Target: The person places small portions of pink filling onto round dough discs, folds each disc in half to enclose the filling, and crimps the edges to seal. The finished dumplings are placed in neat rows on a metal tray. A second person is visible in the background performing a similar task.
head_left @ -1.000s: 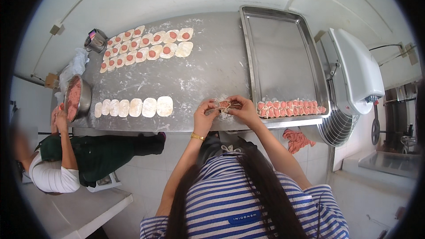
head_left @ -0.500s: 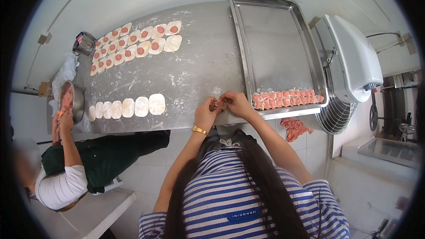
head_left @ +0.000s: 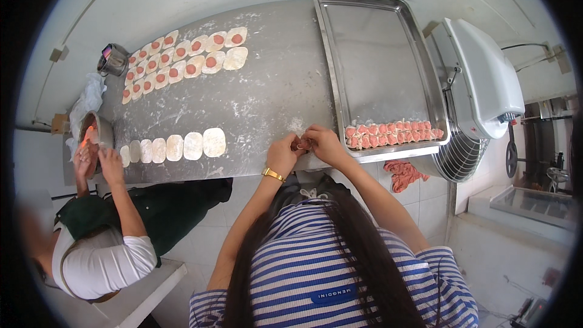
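Over the table's front edge, my left hand [head_left: 282,157] and my right hand [head_left: 324,146] meet with fingers closed around one small meat-filled dumpling [head_left: 302,144]. My fingers hide most of it. Just right of my hands, several open-topped dumplings [head_left: 392,135] with pink filling stand in rows along the near end of a large metal tray [head_left: 336,79]. To the left, plain round dough wrappers [head_left: 193,146] lie in a line near the front edge. Farther back are rows of wrappers topped with pink meat [head_left: 197,47]; the rightmost near wrapper [head_left: 235,58] has no meat.
At the left a co-worker [head_left: 103,261] works with both hands over a metal bowl [head_left: 105,132] of pink filling. A metal pot [head_left: 113,61] and a plastic bag [head_left: 88,100] stand near the far left corner. A white mixer [head_left: 480,79] stands beside the tray.
My hands stay in nearly the same place, fingers shifting slightly around the dumpling. The co-worker's arms have moved apart, one hand now farther right beside the bowl.
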Tool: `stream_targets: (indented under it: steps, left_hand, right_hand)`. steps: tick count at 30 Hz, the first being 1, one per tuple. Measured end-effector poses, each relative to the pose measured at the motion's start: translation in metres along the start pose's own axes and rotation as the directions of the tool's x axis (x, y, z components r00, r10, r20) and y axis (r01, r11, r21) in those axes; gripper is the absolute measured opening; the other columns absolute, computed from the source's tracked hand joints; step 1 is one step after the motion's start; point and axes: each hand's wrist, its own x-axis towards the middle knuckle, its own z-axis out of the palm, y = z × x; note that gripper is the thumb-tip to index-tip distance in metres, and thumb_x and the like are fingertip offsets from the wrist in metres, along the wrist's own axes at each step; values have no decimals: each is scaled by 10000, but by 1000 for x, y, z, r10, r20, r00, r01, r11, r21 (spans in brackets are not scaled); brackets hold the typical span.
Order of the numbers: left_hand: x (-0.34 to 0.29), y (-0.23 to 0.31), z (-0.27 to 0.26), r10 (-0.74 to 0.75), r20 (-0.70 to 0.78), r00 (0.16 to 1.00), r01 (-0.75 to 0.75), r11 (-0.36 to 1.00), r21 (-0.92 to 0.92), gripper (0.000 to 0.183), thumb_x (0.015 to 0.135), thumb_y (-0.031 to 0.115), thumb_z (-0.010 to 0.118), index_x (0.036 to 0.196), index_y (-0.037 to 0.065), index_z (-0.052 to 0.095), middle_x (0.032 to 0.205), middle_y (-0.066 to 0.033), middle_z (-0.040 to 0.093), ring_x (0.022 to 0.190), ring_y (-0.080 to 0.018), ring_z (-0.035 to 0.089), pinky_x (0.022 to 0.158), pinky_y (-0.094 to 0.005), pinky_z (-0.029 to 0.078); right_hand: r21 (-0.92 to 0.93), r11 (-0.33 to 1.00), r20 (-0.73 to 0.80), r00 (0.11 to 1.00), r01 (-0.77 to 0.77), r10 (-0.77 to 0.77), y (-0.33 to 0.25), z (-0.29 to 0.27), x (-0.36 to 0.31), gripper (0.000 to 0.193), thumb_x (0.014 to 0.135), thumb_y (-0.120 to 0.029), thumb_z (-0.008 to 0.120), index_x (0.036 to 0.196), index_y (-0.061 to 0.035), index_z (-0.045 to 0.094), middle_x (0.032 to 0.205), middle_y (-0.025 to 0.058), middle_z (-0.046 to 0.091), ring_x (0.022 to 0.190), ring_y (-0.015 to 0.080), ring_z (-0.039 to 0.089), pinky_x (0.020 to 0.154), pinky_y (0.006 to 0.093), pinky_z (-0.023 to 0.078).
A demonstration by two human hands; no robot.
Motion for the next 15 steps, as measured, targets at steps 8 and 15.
stream_targets:
  steps: [8, 15]
  left_hand:
    - [2, -10, 2, 25, 29, 999, -19, 982, -189, 216, 702, 130, 748, 830, 27, 607, 730, -106, 657, 661, -204, 652, 625, -300, 508]
    - [4, 0, -1, -35, 51, 998, 38, 997, -70, 182, 706, 109, 723, 825, 35, 608, 723, -127, 651, 691, -271, 649, 631, -361, 500]
  right_hand:
    - [-135, 991, -61, 998, -20, 12, 8, 6, -8, 262, 689, 29, 603, 945, -25, 629, 895, 140, 602, 819, 342, 605, 712, 391, 486]
    - [-266, 963, -160, 984, 33, -78, -2, 2, -9, 247, 687, 48, 567, 916, -19, 633, 835, 136, 600, 798, 352, 595, 699, 393, 481]
